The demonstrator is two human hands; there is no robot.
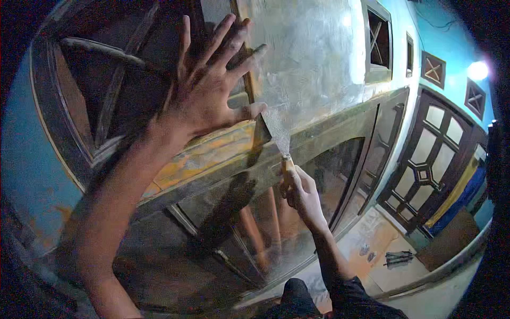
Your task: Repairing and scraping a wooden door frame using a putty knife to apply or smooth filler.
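My right hand (302,192) is wrapped round the wooden handle of a putty knife (279,134). Its broad metal blade points up and to the left, against or close to the lower edge of a grey plastered wall (313,58). Raised in front of the dark window frame, my left hand (204,87) has its fingers spread and holds nothing. Its thumb tip is beside the blade's corner; I cannot tell whether they touch. Under the left wrist runs a strip with patchy yellow-orange paint (207,159), along the top of a wooden frame.
At left is a wooden window frame (64,114) with crossed bars. Below the strip, glass panes (319,175) show reflections. A paneled door (425,159) stands at right near a bright lamp (477,70). Sandals (365,250) and a dark item (398,259) lie on the dusty floor.
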